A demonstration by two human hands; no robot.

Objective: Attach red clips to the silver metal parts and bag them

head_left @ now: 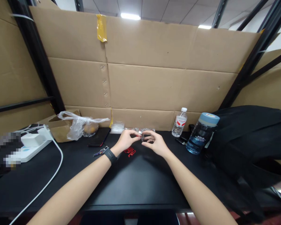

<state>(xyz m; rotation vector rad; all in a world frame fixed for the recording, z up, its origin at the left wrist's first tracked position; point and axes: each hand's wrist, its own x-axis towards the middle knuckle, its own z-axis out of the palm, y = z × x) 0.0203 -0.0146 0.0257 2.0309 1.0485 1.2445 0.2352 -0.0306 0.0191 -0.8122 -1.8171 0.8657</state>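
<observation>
Above the middle of the black table, my left hand and my right hand meet at the fingertips. Between my right thumb and fingers is a small dark, shiny piece, too small to name. My left thumb and forefinger are pinched beside it, with a bit of red showing at the tips; what they hold is unclear. A tangled red cord lies on the table below my left hand. Behind the fingers is a clear plastic packet, partly hidden.
Left on the black table are a white power strip, a white cable, a cardboard box, a knotted plastic bag and a dark phone-like slab. Right stand a water bottle, a blue-lidded bottle and a black backpack.
</observation>
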